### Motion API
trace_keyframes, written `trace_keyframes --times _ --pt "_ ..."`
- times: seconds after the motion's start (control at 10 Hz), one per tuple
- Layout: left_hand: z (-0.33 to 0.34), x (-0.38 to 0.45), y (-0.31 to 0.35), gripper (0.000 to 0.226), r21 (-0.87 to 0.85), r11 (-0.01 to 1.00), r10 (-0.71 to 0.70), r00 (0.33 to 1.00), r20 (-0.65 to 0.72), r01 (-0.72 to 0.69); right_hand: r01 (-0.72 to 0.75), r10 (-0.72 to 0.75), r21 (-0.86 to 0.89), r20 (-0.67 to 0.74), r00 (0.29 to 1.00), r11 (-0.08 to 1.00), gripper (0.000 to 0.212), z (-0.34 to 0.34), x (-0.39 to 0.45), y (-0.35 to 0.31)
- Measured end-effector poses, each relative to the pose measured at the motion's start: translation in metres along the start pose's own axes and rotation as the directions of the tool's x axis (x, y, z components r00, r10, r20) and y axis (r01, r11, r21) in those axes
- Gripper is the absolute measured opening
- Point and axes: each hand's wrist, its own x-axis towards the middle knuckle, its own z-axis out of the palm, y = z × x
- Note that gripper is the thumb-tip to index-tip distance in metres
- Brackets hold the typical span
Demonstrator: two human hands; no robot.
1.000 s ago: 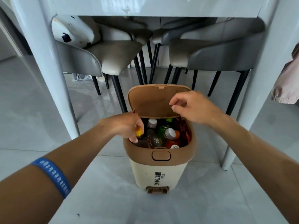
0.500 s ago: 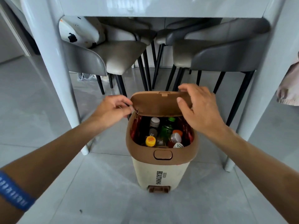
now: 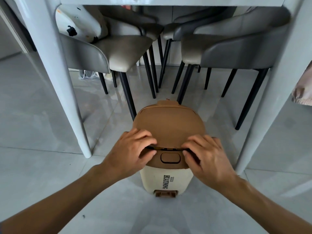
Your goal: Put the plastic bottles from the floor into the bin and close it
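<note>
A cream bin [image 3: 167, 179] with a brown collar stands on the grey tiled floor in front of me. Its brown lid [image 3: 168, 125] is folded down over the opening, with a thin dark gap still showing along the front edge. My left hand [image 3: 133, 152] grips the lid's front-left edge, fingers on top and thumb at the rim. On the front-right edge my right hand [image 3: 206, 156] holds the lid the same way. The bottles inside are hidden by the lid. A brown release button [image 3: 170, 157] sits between my hands, and a foot pedal [image 3: 166, 194] shows at the base.
A white table stands over the bin, with one leg [image 3: 67, 98] to its left and another [image 3: 263, 115] to its right. Grey chairs [image 3: 121, 53] with black legs crowd the space just behind the bin. A pinkish cloth [image 3: 303, 88] hangs at the right edge.
The lid swung from upright down over the opening. Both hands moved from the lid's top to its front edge, and the bottles went out of sight.
</note>
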Motion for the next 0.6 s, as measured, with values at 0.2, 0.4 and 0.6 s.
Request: trace_keyframes --times 0.2,0.4,0.6 --pt "0.001 0.007 0.003 0.027 -0.015 1.000 0.008 1.000 0.000 -0.008 0.030 -0.030 -0.039 0.002 1.000 0.999 0.017 0.008 0.002 0.003" --pt "0.005 -0.002 0.003 0.026 -0.010 1.000 0.018 0.999 0.032 -0.018 0.023 -0.023 -0.026 -0.012 1.000 0.999 0.017 0.008 -0.005 0.001" --pt "-0.006 -0.005 0.001 0.031 -0.218 0.962 -0.182 0.981 -0.064 0.164 -0.043 0.045 0.071 -0.027 0.999 0.997 0.023 0.001 -0.004 0.003"
